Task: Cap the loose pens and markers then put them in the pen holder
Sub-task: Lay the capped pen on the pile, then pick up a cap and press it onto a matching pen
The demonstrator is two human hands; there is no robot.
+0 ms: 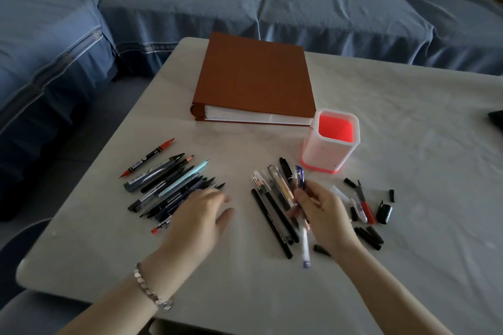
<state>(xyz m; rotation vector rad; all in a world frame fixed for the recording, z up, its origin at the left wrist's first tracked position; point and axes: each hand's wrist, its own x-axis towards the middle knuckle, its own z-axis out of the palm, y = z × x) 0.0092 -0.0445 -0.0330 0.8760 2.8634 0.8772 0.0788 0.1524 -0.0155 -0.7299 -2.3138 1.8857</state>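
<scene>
Head view shows the fingers [300, 194] of the right hand [324, 215] curled around a pen with a blue cap [300, 177]; the white barrel comes out below the palm and ends near the table edge side. Whether a second pen is in the same grip I cannot tell, because the fingers cover that part and the picture is blurred there. The left hand [200, 215] lies flat with fingers loosely spread and holds nothing; its fingertips are smeared by motion blur and cover the lower ends of the left group of pens [168, 185], so it is not clear if they touch them. A bracelet [148, 287] sits on the left wrist.

Under and beside the right hand lies a second group of pens [272, 209], partly hidden by the hand. To the right of it are loose black caps [370, 236] and a red marker [366, 205], small and hard to separate. The pen holder [330, 141], white with a red inside, stands upright beyond the right hand, with no pen visible in it. Behind it a brown binder [255, 76] lies closed on the grey table [408, 226]. A dark object at the right border is cut off.
</scene>
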